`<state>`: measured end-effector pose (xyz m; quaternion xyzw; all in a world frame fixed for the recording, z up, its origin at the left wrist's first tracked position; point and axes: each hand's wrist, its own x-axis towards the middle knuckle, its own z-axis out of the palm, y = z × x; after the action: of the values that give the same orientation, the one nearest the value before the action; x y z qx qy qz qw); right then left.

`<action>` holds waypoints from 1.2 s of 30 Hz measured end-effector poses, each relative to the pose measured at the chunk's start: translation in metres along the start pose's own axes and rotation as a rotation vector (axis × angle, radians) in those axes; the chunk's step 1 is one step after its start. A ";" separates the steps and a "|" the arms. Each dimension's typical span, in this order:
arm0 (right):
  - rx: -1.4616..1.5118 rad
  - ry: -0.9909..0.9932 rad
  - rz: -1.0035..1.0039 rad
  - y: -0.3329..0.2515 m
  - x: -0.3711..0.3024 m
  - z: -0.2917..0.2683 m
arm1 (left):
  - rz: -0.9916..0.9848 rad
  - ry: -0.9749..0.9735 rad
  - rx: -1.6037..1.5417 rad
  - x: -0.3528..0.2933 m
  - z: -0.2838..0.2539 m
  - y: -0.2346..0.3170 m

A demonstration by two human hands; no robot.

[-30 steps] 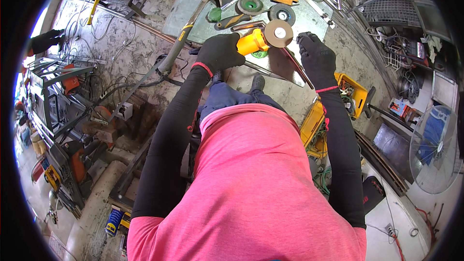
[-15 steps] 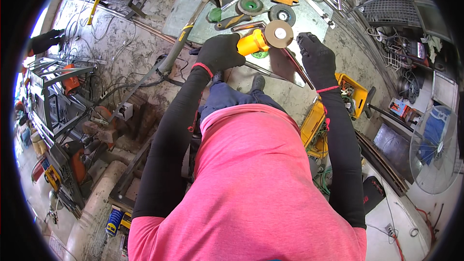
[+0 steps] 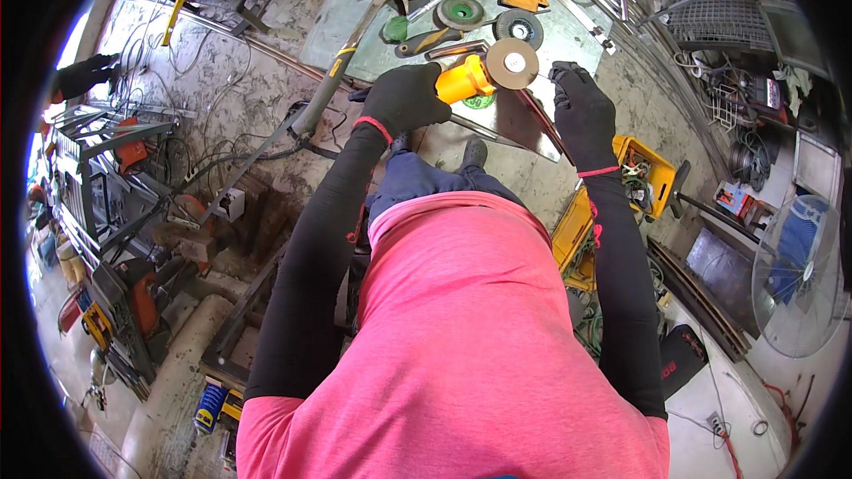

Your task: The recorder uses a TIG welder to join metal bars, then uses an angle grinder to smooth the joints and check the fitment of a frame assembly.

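Clearly, the left hand [image 3: 404, 99], in a black glove, is holding a yellow power tool [image 3: 463, 80] in a closed grip at the upper middle of the frame. Its brown disc [image 3: 513, 64] is showing a pale round label, whose print I am not managing to read. Just right of it, the right hand [image 3: 583, 115] is curling its fingers; whether this grip is holding something, I cannot tell. At lower left, a blue container [image 3: 209, 406] is bearing light printing; at lower right, a black item [image 3: 682, 359] is carrying red lettering.
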<state>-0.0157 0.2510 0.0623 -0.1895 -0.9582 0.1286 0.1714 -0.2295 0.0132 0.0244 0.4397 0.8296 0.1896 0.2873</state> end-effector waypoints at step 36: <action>-0.021 -0.079 0.013 0.008 -0.001 0.012 | -0.011 -0.034 0.013 0.003 -0.003 0.000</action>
<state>-0.0171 0.2553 0.0484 -0.1921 -0.9643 0.1268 0.1307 -0.2320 0.0155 0.0258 0.4403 0.8282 0.1751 0.2993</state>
